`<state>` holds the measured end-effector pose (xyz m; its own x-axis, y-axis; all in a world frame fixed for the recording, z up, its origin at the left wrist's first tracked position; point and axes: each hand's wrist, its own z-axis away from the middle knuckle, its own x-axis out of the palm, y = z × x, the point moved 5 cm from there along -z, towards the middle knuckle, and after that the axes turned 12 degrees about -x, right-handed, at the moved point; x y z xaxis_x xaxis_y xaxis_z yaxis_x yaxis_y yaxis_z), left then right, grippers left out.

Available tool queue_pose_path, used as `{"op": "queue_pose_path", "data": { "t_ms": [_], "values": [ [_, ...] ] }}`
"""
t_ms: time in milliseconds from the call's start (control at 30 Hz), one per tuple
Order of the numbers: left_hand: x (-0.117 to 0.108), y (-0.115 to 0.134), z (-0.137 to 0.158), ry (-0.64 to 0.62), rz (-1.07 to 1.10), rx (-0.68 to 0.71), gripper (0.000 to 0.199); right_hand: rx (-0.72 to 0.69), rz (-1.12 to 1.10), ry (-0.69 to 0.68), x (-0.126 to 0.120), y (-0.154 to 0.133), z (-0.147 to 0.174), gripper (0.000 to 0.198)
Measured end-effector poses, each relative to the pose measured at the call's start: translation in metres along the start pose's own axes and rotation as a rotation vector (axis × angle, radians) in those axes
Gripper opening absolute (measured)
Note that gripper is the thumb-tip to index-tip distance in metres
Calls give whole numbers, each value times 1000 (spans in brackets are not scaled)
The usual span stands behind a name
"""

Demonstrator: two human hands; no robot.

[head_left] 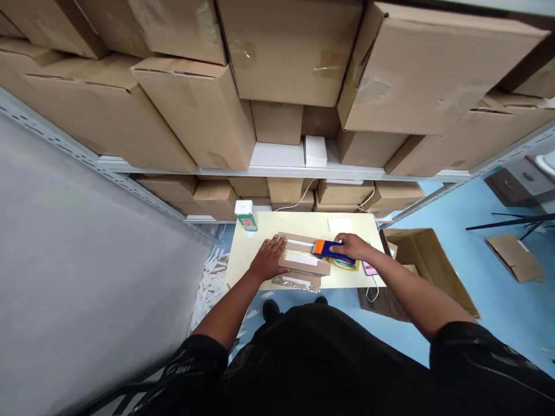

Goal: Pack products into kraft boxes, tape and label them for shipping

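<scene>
My left hand (269, 257) lies flat with fingers spread on the left end of a flat brown cardboard piece (321, 267), which has white strips and shiny clear tape across it. A second cardboard piece (299, 281) with a clear shiny covering sits at the table's near edge. My right hand (350, 246) is wrapped round a blue tape dispenser (330, 249) with an orange end, held over the right part of the cardboard. Below that hand is a yellow-rimmed round thing (344, 265), partly hidden.
A small white and green box (246, 215) stands at the back left of the cream table (243, 260). A phone (369, 268) with a cable lies at the right. Cardboard boxes (286, 52) fill the shelves ahead. White scraps (210, 294) litter the floor left; an open carton (433, 266) stands right.
</scene>
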<state>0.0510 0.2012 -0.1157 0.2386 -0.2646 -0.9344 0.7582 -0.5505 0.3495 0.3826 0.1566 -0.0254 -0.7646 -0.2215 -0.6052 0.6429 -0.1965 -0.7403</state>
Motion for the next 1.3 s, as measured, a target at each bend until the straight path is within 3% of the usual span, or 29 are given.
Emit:
{"op": "queue_pose_path", "data": {
  "t_ms": [200,333,500,633,767,933,1100,1200,1300],
  "values": [
    [-5,3,-1,-11,-57,-31,110,27,-35,13,-52,87,59,39],
    [-6,5,-3,-27,-88,-37,109,95,58,-40,-54,124,74,37],
    [-4,5,-5,-44,-114,-51,109,133,192,-57,-17,119,39,37],
    [-4,6,-5,-42,-117,-47,108,281,48,-112,17,112,7,40],
    [-3,4,-5,-38,-92,-46,109,464,-123,-18,31,124,0,47],
    [0,2,-6,-17,-73,-27,110,557,-224,62,45,134,26,45],
    [0,-3,-4,-19,-39,-29,112,562,-135,111,71,137,90,37],
    [2,-4,-2,-29,62,-40,93,530,-39,288,80,139,116,32],
    [-1,-3,-3,71,240,-161,79,435,179,373,83,133,107,30]
  ]
}}
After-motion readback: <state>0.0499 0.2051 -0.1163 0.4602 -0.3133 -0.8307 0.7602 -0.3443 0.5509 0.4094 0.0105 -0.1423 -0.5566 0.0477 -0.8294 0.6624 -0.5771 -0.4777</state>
